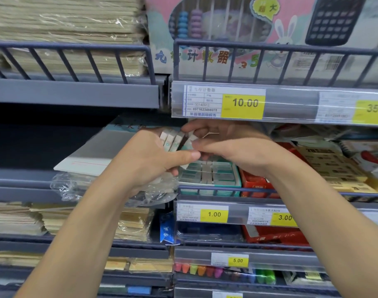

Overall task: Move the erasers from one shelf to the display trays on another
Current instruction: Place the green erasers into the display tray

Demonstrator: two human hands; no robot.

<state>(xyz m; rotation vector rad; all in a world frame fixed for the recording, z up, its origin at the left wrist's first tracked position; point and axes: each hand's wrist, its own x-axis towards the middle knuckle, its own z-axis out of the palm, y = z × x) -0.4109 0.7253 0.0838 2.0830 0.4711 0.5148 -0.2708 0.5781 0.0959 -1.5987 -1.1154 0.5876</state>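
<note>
Both hands were up at the middle shelf, close together. The left hand (150, 155) was curled round a small stack of erasers (172, 139), white blocks in pale sleeves with green print, standing side by side on edge in the palm, the thumb lying across below them. A crumpled clear plastic wrap (119, 189) hung under that hand and spilled over the shelf rail.

The right hand (224, 147) met the stack from the other side, its fingers bent and the fingertips (189, 129) pinching at the rightmost eraser; how firmly it held I could not tell, since that part was blurred.

Directly below the hands sat the tray (237, 179), a green-edged box on the right-hand shelf section, with more erasers lying in rows inside it, behind the wire rail (269, 191). A yellow price tag (213, 214) reading 1.00 was fixed on the shelf edge just under it. To the right of the tray stood a red box (253, 182), touching or almost touching it.

On the left section, behind the left hand, lay a flat grey and white book (93, 155). The shelf above carried a pink abacus box (205, 29) and a tag (244, 103) marked 10.00.
</note>
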